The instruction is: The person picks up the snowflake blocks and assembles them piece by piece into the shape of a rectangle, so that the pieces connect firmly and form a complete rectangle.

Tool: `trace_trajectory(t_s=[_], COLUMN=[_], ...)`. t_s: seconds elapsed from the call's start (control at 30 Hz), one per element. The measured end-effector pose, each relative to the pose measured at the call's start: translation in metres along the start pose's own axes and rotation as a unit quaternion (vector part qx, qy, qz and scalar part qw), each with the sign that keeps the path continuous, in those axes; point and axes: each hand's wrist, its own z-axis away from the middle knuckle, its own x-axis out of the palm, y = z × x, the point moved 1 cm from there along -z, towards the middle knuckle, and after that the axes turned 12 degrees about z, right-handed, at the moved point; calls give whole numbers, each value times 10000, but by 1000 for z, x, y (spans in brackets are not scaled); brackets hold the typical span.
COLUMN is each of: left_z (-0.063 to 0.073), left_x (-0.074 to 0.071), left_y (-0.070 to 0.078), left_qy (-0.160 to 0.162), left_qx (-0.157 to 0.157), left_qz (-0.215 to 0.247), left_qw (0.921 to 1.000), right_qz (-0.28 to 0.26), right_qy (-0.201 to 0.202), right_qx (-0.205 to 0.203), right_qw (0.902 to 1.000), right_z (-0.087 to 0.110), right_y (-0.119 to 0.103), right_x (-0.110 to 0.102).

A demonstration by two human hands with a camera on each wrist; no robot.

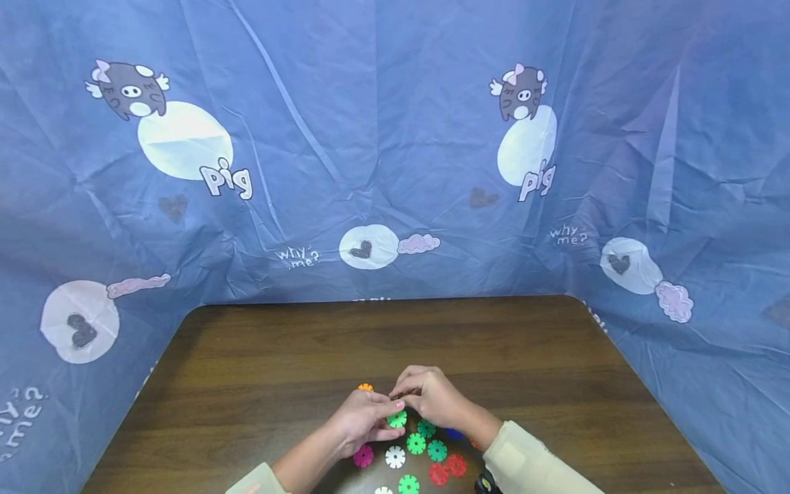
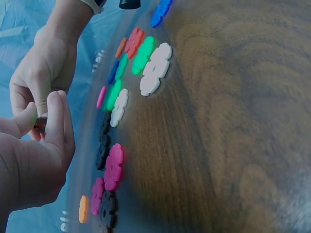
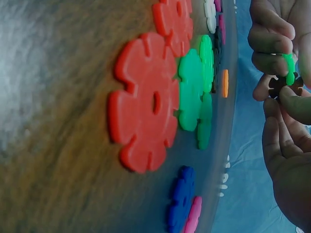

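Brown notched disc (image 3: 277, 84) and green disc (image 3: 290, 71), held together by two hands above the counter (image 1: 278, 370).
The grip of the right hand (image 1: 437, 398) pinches the brown disc; the grip of the left hand (image 1: 364, 420) is clamped on the green disc; whether the discs interlock, I cannot tell. Below, red discs (image 1: 439, 474) and a white disc (image 1: 387, 457) lie flat; a patterned blue cloth (image 1: 420, 171) hangs behind.
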Motion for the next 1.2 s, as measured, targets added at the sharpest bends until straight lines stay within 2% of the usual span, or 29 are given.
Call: trace_trajectory(t_s=[0.2,0.3,0.5,0.6,0.93,1.2], left_z=[-2,-3,-2,-1,-3,-3], left_x=[-3,-4,-5,-5,-4,-4], left_y=[-4,-4,-4,-4,-6,-8], left_qy=[63,100,217,231,237,226], left_qx=[79,182,380,428,506,510], left_qz=[-13,-47,-123,-99,-87,-34], left_qw=[9999,9998,9990,9988,9984,9984], right_qz=[218,639,1611,1913,2639,2539], right_qy=[-178,-477,-1390,-1687,-1785,-1988], right_qx=[181,321,361,421,313,494], right_qw=[9994,9963,9764,9660,9474,9453], right_z=[3,6,19,24,28,29], right_y=[1,6,17,19,16,17], right_x=[-3,-10,-18,-18,-16,-14])
